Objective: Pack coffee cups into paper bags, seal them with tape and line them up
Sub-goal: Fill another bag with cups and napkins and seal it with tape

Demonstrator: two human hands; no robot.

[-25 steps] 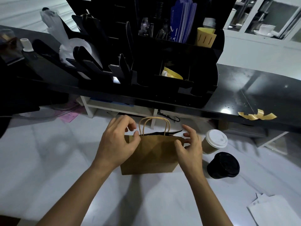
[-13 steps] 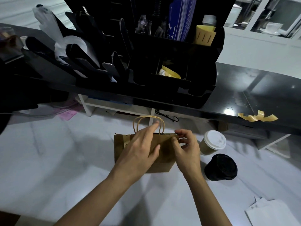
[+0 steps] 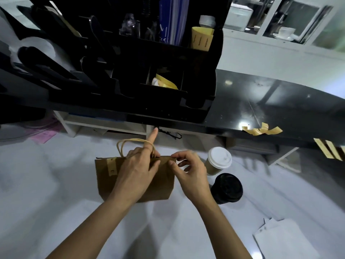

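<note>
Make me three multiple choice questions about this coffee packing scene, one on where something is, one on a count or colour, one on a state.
1. Where are the loose tape strips?
A. on the black counter
B. inside the paper bag
C. on the white-lidded cup

2. How many coffee cups stand beside the paper bag?
A. one
B. two
C. four

3. What state is the bag's top edge in?
A. wide open
B. torn off
C. pinched shut, one tape strip on it

Answers:
1 A: the strips lie on the counter's right part.
2 B: a white-lidded cup and a black-lidded cup.
3 C: the left hand and right hand press the edge closed, with tape near its left end.
</note>
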